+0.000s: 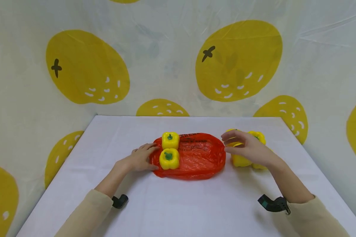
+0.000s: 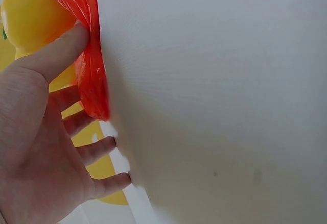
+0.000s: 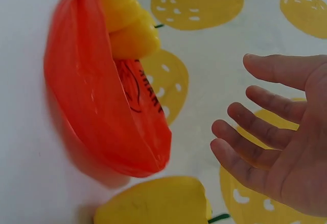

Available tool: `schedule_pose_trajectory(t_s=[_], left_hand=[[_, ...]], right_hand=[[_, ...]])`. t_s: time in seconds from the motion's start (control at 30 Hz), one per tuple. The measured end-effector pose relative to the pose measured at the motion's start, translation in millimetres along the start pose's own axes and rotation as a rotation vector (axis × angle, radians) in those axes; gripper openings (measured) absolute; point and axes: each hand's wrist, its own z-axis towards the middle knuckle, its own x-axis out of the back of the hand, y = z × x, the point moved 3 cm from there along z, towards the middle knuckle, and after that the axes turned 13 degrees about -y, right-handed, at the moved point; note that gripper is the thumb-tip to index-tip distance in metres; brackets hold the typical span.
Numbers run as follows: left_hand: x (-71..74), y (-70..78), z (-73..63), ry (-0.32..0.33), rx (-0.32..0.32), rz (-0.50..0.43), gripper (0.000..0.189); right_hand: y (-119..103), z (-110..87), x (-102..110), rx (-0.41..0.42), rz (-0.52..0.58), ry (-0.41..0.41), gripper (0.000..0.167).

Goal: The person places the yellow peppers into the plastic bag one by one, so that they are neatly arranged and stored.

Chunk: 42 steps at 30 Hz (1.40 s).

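Note:
A red plastic bag [image 1: 200, 161], with dark print on its far side, lies spread on the white table. Two yellow bell peppers with green stems sit on its left part, the farther pepper [image 1: 170, 140] behind the nearer one [image 1: 169, 159]. At the bag's left edge is my left hand [image 1: 138, 158], fingers spread; its thumb [image 2: 66, 48] touches the red plastic. My right hand [image 1: 249, 147] hovers to the right of the bag with loosely bent fingers and nothing in them. Beneath and behind it stand several more yellow bell peppers [image 1: 241, 160], partly hidden by the hand.
The white table [image 1: 178, 207] ends at a back edge just behind the bag and peppers. A pale cloth backdrop [image 1: 163, 65] with large yellow fruit prints hangs behind. Dark straps [image 1: 274, 203] circle both wrists.

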Motion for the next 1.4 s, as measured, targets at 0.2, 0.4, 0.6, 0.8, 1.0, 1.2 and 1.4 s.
schedule_pose_trajectory(t_s=[0.2,0.4,0.6,0.8,1.0,1.2,1.4], left_hand=[[0.8,-0.1,0.2,0.002,-0.014,0.013,0.084],[1.0,-0.4,2.1,-0.004,-0.013,0.028,0.084],[1.5,-0.1,3.4,0.007,-0.018,0.047,0.084],[1.8,0.1,3.9,0.006,-0.016,0.046,0.084],[0.5,-1.2,4.7,-0.001,-0.012,0.044,0.084],[-0.4,-2.3,4.2,-0.009,-0.002,0.040,0.084],[-1.3,-2.5,3.3,-0.012,0.003,0.034,0.084]], right_hand=[[6,-14.1,17,-0.046,-0.077,0.021,0.040],[15,-28.5,30,-0.087,-0.114,0.065,0.043],[23,-44.1,43,-0.105,-0.154,0.113,0.044],[40,-59.6,55,-0.071,-0.151,0.169,0.042],[57,-75.8,67,-0.086,-0.157,0.227,0.043],[67,-87.3,75,-0.193,-0.198,0.234,0.050],[76,-90.6,74,-0.291,-0.215,0.116,0.065]])
